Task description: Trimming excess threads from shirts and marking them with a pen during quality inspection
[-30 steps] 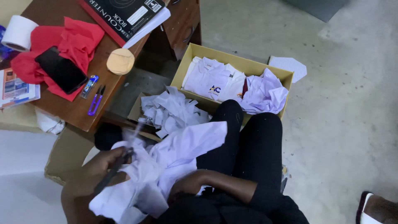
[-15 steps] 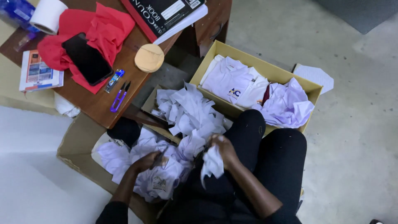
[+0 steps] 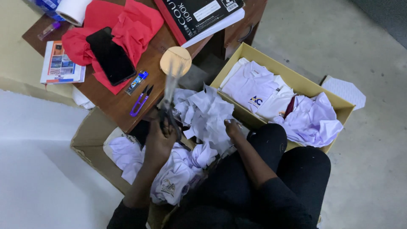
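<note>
My left hand [image 3: 159, 142] grips a pair of large dark-handled scissors [image 3: 169, 91] with the blurred blades pointing up over the table edge. My right hand [image 3: 233, 127] pinches the edge of a heap of white cloth scraps [image 3: 203, 110] lying in front of my knees. Below both hands, white shirts [image 3: 174, 178] lie in an open cardboard box [image 3: 87, 144] at my left. My legs in black trousers [image 3: 280, 169] fill the lower right.
A second cardboard box [image 3: 292, 78] at the right holds folded white shirts [image 3: 254, 87] and pale lilac cloth [image 3: 311, 121]. The wooden table [image 3: 154, 51] carries red cloth [image 3: 131, 25], a black phone [image 3: 110, 55], purple thread snips [image 3: 140, 101], a round wooden disc [image 3: 176, 59], a black book [image 3: 199, 12], a booklet [image 3: 59, 63] and a paper roll [image 3: 72, 8].
My left hand has come up out of the shirts with the scissors raised. My right hand has moved up from the shirts to the scrap heap.
</note>
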